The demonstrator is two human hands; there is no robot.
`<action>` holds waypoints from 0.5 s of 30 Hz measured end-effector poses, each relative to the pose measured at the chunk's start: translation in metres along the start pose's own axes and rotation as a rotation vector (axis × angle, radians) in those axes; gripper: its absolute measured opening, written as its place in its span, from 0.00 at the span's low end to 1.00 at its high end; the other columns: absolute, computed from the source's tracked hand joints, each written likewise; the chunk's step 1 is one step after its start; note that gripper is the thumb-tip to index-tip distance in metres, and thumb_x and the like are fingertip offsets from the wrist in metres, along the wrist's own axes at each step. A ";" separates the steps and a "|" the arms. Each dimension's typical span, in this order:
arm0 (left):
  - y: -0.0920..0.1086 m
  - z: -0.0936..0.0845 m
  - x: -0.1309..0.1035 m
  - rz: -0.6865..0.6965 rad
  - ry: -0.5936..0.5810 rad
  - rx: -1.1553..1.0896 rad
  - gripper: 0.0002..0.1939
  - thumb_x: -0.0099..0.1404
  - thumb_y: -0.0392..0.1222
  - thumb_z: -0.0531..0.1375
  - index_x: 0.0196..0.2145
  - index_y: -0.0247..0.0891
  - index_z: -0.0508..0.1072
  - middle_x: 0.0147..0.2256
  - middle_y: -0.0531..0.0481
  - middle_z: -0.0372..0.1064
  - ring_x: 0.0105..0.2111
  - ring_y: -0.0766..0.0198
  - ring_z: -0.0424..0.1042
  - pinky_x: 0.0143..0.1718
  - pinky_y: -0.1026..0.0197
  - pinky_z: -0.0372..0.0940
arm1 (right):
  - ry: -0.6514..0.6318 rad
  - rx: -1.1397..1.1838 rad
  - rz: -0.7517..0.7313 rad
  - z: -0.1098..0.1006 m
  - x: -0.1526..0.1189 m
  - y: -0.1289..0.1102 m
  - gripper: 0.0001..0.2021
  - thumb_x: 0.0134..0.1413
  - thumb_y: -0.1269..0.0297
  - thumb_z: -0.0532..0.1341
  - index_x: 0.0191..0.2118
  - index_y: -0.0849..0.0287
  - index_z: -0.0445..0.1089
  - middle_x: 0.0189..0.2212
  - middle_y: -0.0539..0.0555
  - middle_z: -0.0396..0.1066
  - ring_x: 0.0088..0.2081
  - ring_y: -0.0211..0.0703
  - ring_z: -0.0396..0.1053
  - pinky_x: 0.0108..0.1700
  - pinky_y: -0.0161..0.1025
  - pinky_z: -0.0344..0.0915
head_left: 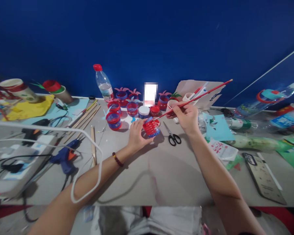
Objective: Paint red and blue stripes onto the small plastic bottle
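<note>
My left hand [136,135] grips a small ribbed cup [151,128], painted red with blue at its rim and base, tilted above the table. Between the fingers of my right hand [186,118] is a long red paintbrush [205,93], its tip at the cup's upper edge. Just behind the cup stand a white-lidded jar [144,112] and a red paint jar [155,111]. Several painted red and blue cups [114,121] with paper tops stand to the left of them. Black-handled scissors [172,137] lie right of the held cup.
A plastic bottle [104,83] with a red cap stands at the back. To the left are a blue glue gun [67,156], wooden sticks [84,119] and a white power strip [22,163] with cables. A phone [263,178] and clear bottles [247,124] lie right.
</note>
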State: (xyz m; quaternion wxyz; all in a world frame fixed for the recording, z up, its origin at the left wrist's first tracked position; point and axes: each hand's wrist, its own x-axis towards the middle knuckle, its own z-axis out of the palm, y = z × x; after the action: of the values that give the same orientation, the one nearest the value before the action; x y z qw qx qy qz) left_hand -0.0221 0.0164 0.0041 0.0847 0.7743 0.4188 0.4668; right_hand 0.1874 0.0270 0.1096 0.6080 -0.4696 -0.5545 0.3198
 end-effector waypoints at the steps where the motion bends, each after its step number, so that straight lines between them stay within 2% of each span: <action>1: 0.001 0.000 0.000 0.001 -0.006 0.003 0.42 0.50 0.44 0.72 0.59 0.44 0.60 0.51 0.43 0.68 0.50 0.47 0.68 0.54 0.44 0.63 | -0.014 0.014 0.005 0.003 -0.002 0.000 0.16 0.51 0.48 0.69 0.32 0.55 0.71 0.23 0.49 0.75 0.24 0.44 0.77 0.31 0.44 0.81; 7: -0.001 0.001 -0.001 0.027 0.003 0.001 0.44 0.48 0.44 0.73 0.60 0.45 0.59 0.52 0.43 0.68 0.50 0.48 0.68 0.54 0.44 0.63 | -0.059 -0.004 0.016 0.015 -0.011 0.000 0.17 0.50 0.47 0.69 0.31 0.57 0.72 0.22 0.50 0.76 0.25 0.46 0.78 0.31 0.45 0.81; 15: -0.003 0.002 -0.002 0.010 0.010 0.008 0.44 0.49 0.44 0.73 0.60 0.44 0.59 0.52 0.43 0.68 0.50 0.48 0.68 0.53 0.45 0.62 | 0.018 -0.065 -0.039 0.009 -0.007 0.002 0.15 0.52 0.48 0.68 0.30 0.55 0.71 0.22 0.50 0.76 0.24 0.45 0.78 0.30 0.43 0.80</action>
State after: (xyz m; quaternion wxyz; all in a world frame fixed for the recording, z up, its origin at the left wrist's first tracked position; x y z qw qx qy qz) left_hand -0.0226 0.0174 0.0006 0.0771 0.7742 0.4174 0.4695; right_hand 0.1779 0.0238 0.1048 0.6035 -0.4810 -0.5684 0.2853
